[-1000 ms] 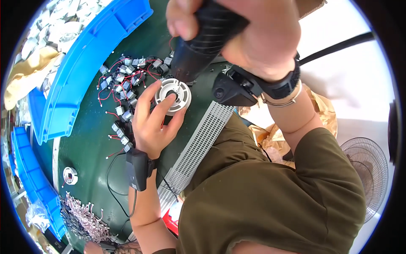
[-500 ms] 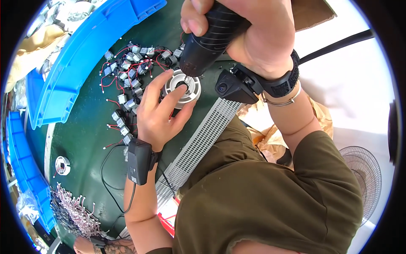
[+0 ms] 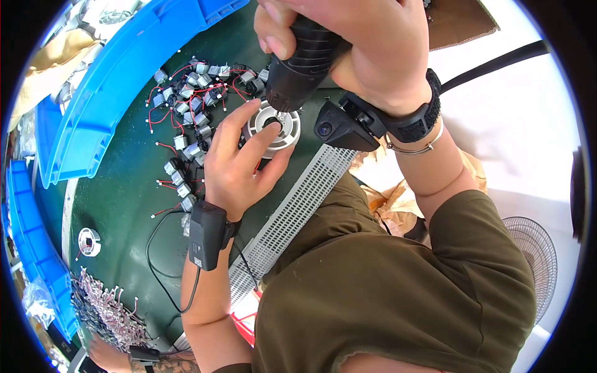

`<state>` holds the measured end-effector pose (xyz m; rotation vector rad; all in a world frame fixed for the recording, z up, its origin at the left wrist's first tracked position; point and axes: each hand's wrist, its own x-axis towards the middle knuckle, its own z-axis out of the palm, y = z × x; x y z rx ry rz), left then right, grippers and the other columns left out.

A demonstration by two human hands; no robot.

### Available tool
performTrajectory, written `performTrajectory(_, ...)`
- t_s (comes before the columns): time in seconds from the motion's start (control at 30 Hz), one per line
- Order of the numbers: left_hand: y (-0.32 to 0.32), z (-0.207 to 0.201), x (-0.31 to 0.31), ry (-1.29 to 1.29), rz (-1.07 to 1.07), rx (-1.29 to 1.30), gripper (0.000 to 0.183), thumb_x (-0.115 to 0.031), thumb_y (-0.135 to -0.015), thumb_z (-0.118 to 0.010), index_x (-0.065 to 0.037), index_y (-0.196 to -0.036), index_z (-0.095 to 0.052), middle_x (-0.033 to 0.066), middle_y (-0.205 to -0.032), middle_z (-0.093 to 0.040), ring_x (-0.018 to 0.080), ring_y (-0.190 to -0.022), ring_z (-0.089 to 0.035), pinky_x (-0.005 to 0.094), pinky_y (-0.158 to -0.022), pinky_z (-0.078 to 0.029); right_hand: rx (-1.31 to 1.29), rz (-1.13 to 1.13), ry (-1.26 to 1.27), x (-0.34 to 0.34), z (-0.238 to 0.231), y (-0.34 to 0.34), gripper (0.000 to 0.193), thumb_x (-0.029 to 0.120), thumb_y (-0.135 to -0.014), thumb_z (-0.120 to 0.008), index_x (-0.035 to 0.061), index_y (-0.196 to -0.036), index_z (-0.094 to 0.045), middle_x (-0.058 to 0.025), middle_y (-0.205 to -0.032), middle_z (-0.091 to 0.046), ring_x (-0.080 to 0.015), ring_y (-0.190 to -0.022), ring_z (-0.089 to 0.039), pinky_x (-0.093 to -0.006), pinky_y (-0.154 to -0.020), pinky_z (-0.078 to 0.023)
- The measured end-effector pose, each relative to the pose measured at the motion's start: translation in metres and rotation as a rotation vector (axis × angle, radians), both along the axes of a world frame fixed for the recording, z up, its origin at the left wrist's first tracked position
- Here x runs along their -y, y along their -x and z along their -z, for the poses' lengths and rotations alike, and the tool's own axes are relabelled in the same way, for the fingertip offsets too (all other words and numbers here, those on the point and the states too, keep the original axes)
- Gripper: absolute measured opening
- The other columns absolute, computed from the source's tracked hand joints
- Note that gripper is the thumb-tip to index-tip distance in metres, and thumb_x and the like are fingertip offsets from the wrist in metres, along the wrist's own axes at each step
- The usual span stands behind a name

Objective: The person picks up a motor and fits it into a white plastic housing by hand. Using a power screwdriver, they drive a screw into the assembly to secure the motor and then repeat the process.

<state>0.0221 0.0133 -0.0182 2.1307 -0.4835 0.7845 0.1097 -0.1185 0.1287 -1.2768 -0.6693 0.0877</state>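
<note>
My right hand (image 3: 373,50) is wrapped round a black electric screwdriver (image 3: 298,65) that points down. Its tip meets the inside of a round white plastic housing (image 3: 292,133) lying on the green table. With my left hand (image 3: 239,158) I grip the housing from its left side, one finger pressing on a small black part (image 3: 272,122) at its centre. The thumb rests along the near rim. Beside my left hand lie several small silver motors (image 3: 196,102) with red wires, loosely heaped.
Large blue bins (image 3: 118,81) line the left side. Another white housing (image 3: 89,242) sits on the green table (image 3: 124,205) near a bundle of thin wires (image 3: 112,304). A co-worker's hand (image 3: 109,355) shows at lower left. A perforated grey strip (image 3: 298,211) runs along the table edge, with a fan (image 3: 532,261) at right.
The screwdriver's upper part and my right hand have shifted slightly left and up. My left hand and the housing appear a little further right. The co-worker's hand has moved left.
</note>
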Motion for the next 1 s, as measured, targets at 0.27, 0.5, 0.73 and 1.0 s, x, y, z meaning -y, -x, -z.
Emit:
performTrajectory(0.27, 0.001, 0.0, -0.001, 0.021, -0.008, -0.02, 0.033, -0.006, -0.06, -0.08, -0.004, -0.09, -0.065, 0.0183, -0.11, -0.058, 0.0301, -0.083, -0.063, 0.0344, -0.066, -0.053, 0.12, 0.076, -0.037, -0.009, -0.003, 0.007, 0.012, 0.005, -0.071, -0.072, 0.0032, -0.073, -0.059, 0.0018, -0.059, -0.056, -0.0045, -0.051, -0.05, -0.0206, -0.046, -0.038)
performTrajectory(0.5, 0.002, -0.003, -0.002, -0.011, -0.01, -0.017, 0.034, -0.006, -0.06, -0.079, -0.003, -0.09, -0.065, 0.0193, -0.11, -0.058, 0.031, -0.084, -0.063, 0.0349, -0.066, -0.053, 0.517, 0.133, -0.004, -0.016, 0.006, 0.0, 0.012, 0.001, -0.072, -0.069, 0.0032, -0.067, -0.059, 0.0022, -0.057, -0.056, -0.0041, -0.049, -0.05, -0.0206, -0.046, -0.038)
performTrajectory(0.73, 0.005, -0.016, 0.002, -0.102, -0.055, -0.07, 0.028, -0.01, -0.063, -0.078, -0.001, -0.086, -0.065, 0.018, -0.11, -0.057, 0.0303, -0.089, -0.061, 0.0353, -0.071, -0.052, 0.223, -0.039, -0.032, -0.008, 0.007, -0.003, 0.011, -0.002, -0.069, -0.07, 0.0011, -0.069, -0.059, 0.0018, -0.06, -0.057, -0.0048, -0.053, -0.051, -0.0201, -0.049, -0.039)
performTrajectory(1.0, 0.004, -0.013, 0.003, -0.055, -0.047, -0.056, 0.029, -0.01, -0.063, -0.078, -0.001, -0.086, -0.065, 0.0188, -0.11, -0.057, 0.0301, -0.086, -0.061, 0.0358, -0.069, -0.052, 0.069, -0.076, -0.051, -0.006, 0.006, -0.005, 0.036, 0.005, -0.068, -0.078, -0.0009, -0.097, -0.058, 0.0017, -0.072, -0.059, -0.0048, -0.065, -0.053, -0.0206, -0.06, -0.041)
